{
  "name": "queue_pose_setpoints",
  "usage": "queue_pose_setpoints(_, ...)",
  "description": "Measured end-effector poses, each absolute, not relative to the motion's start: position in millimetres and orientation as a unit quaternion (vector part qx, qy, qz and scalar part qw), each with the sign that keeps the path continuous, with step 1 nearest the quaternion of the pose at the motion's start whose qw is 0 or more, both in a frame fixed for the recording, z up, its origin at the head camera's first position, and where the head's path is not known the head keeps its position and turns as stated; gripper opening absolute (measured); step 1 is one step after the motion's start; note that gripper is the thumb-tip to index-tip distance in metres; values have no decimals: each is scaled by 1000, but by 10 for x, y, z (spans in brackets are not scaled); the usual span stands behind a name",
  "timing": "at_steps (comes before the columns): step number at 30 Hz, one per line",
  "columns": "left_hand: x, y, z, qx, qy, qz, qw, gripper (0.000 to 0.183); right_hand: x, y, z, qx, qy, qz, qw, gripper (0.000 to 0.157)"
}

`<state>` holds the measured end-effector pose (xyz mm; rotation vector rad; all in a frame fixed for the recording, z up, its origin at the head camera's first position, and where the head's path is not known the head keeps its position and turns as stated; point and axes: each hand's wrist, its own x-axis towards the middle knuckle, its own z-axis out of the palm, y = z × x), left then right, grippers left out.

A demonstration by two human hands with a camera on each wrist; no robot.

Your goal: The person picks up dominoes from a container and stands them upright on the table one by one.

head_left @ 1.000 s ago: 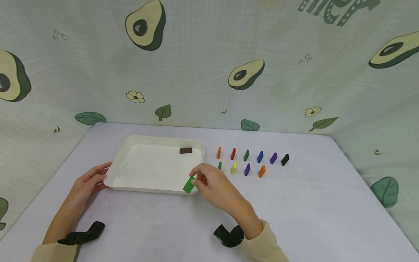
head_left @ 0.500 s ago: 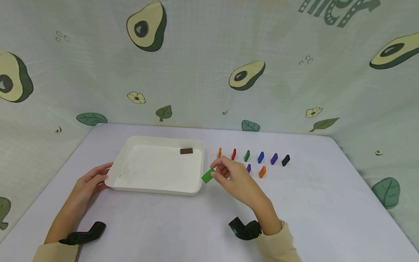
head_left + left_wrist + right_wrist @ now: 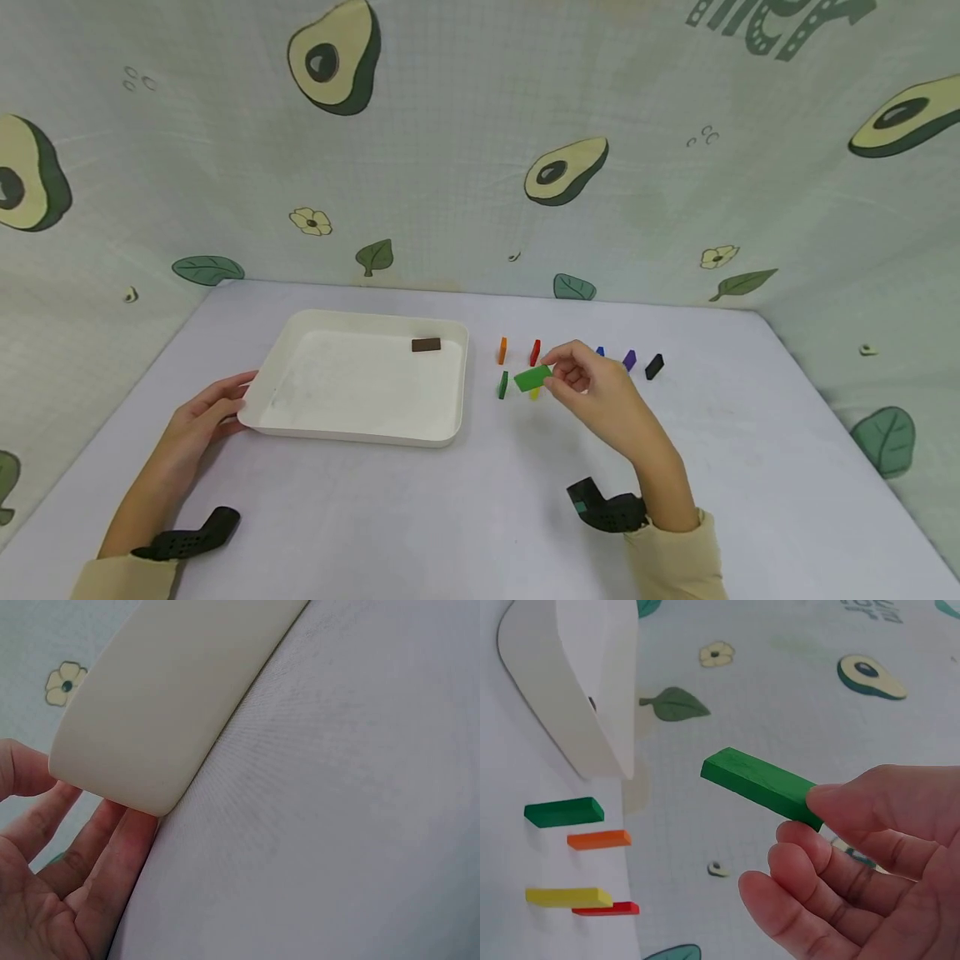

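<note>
My right hand (image 3: pixel 600 392) pinches a bright green domino-like block (image 3: pixel 761 784) between thumb and fingertips, raised above the table right of the tray. Just left of it a darker green block (image 3: pixel 503 385) stands on end, and a yellow block (image 3: pixel 568 897) is partly covered from the head view. My left hand (image 3: pixel 202 417) rests its fingers against the left end of the white tray (image 3: pixel 352 436), the fingers mostly straight along the outer wall (image 3: pixel 135 712). Inside the tray, by its far right corner, lies a dark brown block (image 3: pixel 426 344).
Behind the right hand's blocks runs a row of upright ones: orange (image 3: pixel 502 350), red (image 3: pixel 535 352), blue (image 3: pixel 600 351), purple (image 3: pixel 629 360) and black (image 3: pixel 654 367). The right hand hides others. An avocado-print cloth (image 3: pixel 450 167) hangs at the table's back.
From over the tray's near right corner, my right hand has carried the bright green block right and slightly away, to above the upright blocks. My left hand has stayed at the tray.
</note>
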<state>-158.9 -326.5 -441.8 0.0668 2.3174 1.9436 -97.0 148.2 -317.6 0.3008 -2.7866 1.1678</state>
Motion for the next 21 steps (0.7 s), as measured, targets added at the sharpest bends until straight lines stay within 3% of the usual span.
queue_pose_setpoints(21, -1592, -3262, -4420, 27, 765, 641, 55, 42, -907, 2090, -3122, -7, -931, 362, 53, 31)
